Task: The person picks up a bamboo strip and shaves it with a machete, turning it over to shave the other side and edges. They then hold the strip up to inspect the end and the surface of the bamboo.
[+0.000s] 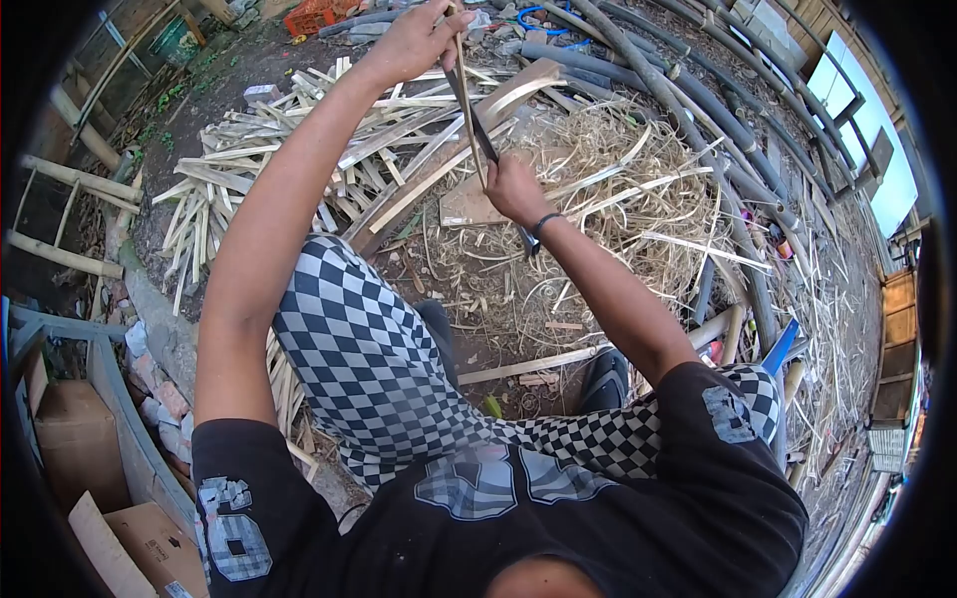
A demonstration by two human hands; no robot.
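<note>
Stretched far forward, my left hand (pixel 417 42) is closed around the upper end of a thin bamboo strip (pixel 465 100). My right hand (pixel 516 189) grips a long dark-bladed knife (pixel 482 138) lower down, and the butt of its handle shows below the fist. Blade and strip run side by side between the two hands, overlapping in this view. Beneath the right hand are a flat wooden board (pixel 464 204) and a heap of curled shavings (pixel 638 149). A slanting wooden plank (pixel 399 199) lies just left of the board.
Split bamboo strips (pixel 224 169) lie piled on the left. Long bamboo poles (pixel 688 95) stretch across the back right. My sandalled foot (pixel 604 379) rests on the dirt ground. Cardboard boxes (pixel 85 439) stand at the lower left, beside a grey wooden frame (pixel 135 429).
</note>
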